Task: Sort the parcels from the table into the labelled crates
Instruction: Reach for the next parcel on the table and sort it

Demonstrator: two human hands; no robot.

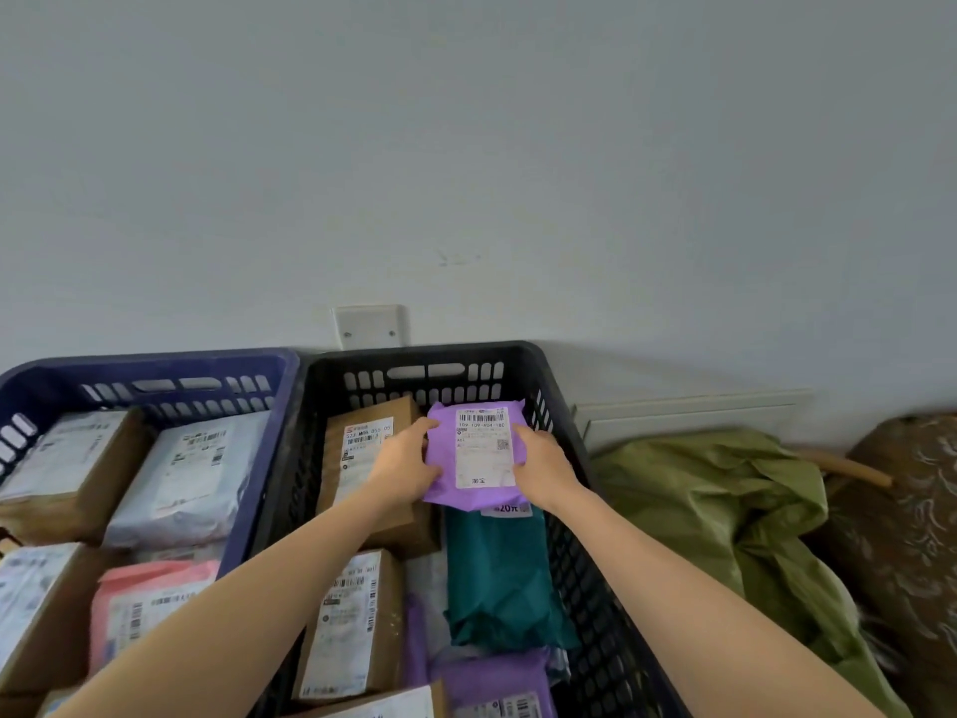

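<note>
A purple parcel (479, 453) with a white shipping label sits at the far right of the black crate (564, 422). My left hand (404, 466) grips its left edge and my right hand (544, 466) grips its right edge. Under and around it lie a brown box (357, 437), a teal bag (499, 577), another brown box (352, 624) and a second purple bag (497, 681). The blue crate (155, 370) to the left holds a white bag (191, 474), a pink bag (140, 603) and brown boxes.
A grey wall with a white cover plate (368, 326) rises just behind the crates. To the right of the black crate lie an olive green sack (725, 500) and a brown patterned bundle (911, 510).
</note>
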